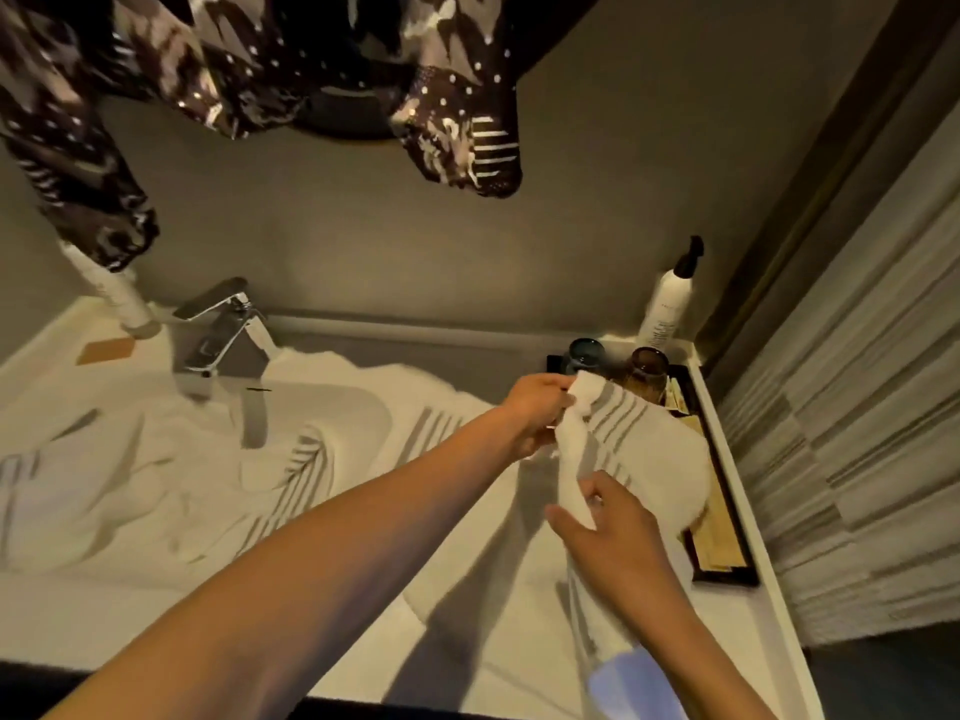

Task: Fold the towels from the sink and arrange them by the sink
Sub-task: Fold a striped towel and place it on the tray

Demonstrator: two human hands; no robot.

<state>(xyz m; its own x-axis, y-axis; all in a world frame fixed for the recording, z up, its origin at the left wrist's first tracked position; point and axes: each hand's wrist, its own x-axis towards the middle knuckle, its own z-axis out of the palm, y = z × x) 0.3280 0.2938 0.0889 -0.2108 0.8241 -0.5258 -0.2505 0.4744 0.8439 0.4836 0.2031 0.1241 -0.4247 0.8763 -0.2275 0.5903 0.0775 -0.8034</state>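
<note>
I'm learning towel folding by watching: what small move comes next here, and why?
Probably lay the striped towel flat on the counter beside the tray. Left hand and right hand pinch it bunched in the air, so no clean fold is possible yet.

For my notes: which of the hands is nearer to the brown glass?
Left. The left hand grips the towel just beside the brown glass; the right hand is further toward the person.

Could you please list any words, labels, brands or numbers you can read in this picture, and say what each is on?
None can be read.
White pump bottle with black nozzle in the back right corner: faint vertical print, too blurred to read.
Tan packets in the dark rectangular tray: no text can be made out.
</note>
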